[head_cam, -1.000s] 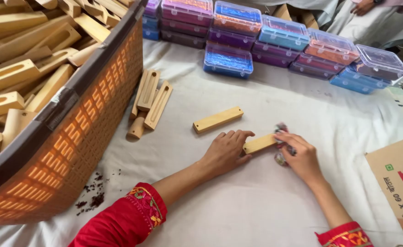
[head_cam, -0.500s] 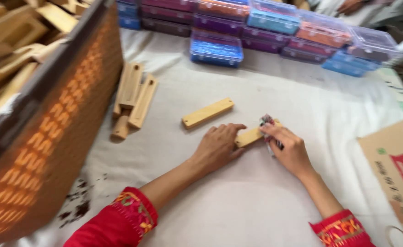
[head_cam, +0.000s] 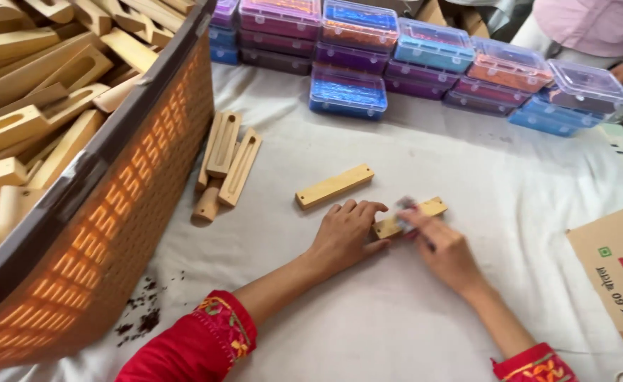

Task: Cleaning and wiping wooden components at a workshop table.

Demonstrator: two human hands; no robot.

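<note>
Fingers [head_cam: 359, 211] of the left hand [head_cam: 343, 237] pressed flat on the near end of a small wooden block [head_cam: 414, 216], pinning it to the cloth-covered counter [head_cam: 368, 311]. Right hand [head_cam: 444, 247] closed around a small dark and silvery thing [head_cam: 405, 205] held against the top of the same block; too blurred to tell what kind of tool or part. Block lying flat, just in front of both hands, long side slanted up to the right.

Just beyond, one more wooden block [head_cam: 334, 186], apart from the hands, lying free and untouched; cannot tell if finished or waiting. Further left, a little pile of slotted wooden pieces [head_cam: 225, 166] beside a big brown basket [head_cam: 120, 212], full of many similar wooden pieces. At the far side, rows of coloured plastic boxes [head_cam: 425, 56] with clear lids, stacked and closed. At the right edge, a corner of a cardboard carton [head_cam: 616, 262].

Judging from this: work on a single block in progress, only one other piece out on the cloth, a full basket left, so probably most of the job ahead
</note>
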